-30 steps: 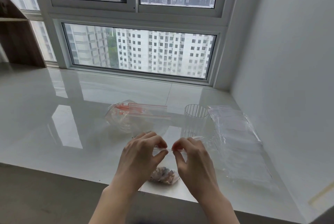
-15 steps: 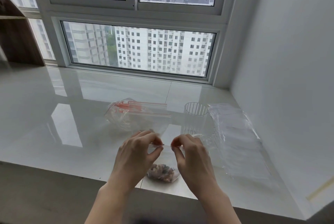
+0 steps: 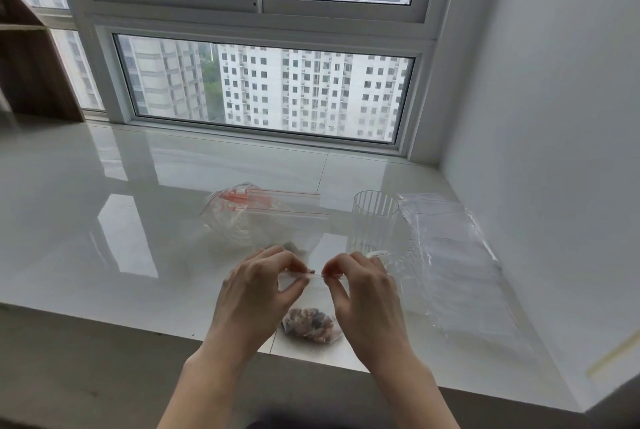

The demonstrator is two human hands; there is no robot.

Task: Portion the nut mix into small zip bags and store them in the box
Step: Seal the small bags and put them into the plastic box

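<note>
White sill under left hand and right hand, each grip pinching small zip bag's top, nuts hanging below.

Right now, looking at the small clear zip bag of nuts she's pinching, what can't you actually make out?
- Zip strip of the small clear zip bag of nuts, head view: the left hand and right hand cover both ends, so whether it is sealed is unclear.
- Contents of the large red-striped clear bag: glare hides them.
- The storage box: not in view.
- Number of bags in the clear stack: too transparent to count.
</note>
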